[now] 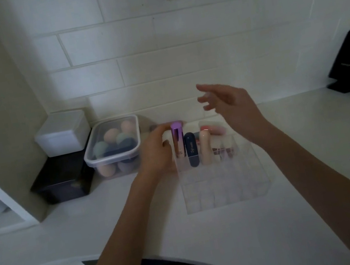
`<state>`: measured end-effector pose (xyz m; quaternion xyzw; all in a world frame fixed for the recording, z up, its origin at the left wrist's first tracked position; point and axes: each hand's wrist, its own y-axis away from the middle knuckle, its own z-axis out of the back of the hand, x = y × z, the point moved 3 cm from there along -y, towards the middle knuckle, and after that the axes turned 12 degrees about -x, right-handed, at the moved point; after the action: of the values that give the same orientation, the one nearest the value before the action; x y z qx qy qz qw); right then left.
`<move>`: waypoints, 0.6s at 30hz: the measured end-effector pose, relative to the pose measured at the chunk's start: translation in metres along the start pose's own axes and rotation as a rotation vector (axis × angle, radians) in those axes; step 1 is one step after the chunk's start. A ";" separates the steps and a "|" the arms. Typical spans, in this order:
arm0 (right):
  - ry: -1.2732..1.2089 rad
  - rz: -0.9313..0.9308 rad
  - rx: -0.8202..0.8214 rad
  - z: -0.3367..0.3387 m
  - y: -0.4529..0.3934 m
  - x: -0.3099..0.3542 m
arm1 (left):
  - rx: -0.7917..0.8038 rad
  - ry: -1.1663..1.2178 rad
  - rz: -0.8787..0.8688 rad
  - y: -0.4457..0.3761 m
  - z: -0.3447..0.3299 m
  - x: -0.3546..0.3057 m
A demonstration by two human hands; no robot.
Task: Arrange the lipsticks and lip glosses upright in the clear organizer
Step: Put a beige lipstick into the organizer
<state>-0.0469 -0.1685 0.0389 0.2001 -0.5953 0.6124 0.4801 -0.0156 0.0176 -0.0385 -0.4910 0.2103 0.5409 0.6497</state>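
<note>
Head cam is a bit blurry but readable: the left hand (157, 149) is at the left side of the organizer (220, 171), fingers curled with a fingertip on the cap of the purple lipstick (178, 140), which stands upright in the back row right beside that hand. Can't tell if it's really gripping the tube or just touching it. Just right of it stand a navy tube (191, 149) and a beige tube (206, 148), both upright in the same row. The right hand (227, 102) hangs in the air above and behind the organizer, fingers spread, holding nothing. Below that hand, some pink tubes (212, 128) lie loose behind the organizer on the worktop (295, 181). Off to the left of the left hand sits a lidded tub (113, 146) of makeup sponges.
</note>
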 end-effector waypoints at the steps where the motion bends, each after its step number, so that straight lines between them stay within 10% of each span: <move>1: 0.041 -0.017 -0.015 -0.005 -0.014 -0.008 | 0.022 0.009 0.027 -0.005 -0.003 0.003; 11: 0.661 0.069 0.592 -0.091 -0.069 -0.066 | 0.065 -0.392 0.133 -0.073 -0.033 0.017; 18: 0.857 0.140 0.643 -0.106 -0.078 -0.090 | 0.131 -0.463 -0.014 -0.072 -0.046 0.014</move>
<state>0.0934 -0.1155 -0.0151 0.0291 -0.1409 0.8210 0.5525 0.0659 -0.0102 -0.0396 -0.3121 0.0870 0.6198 0.7148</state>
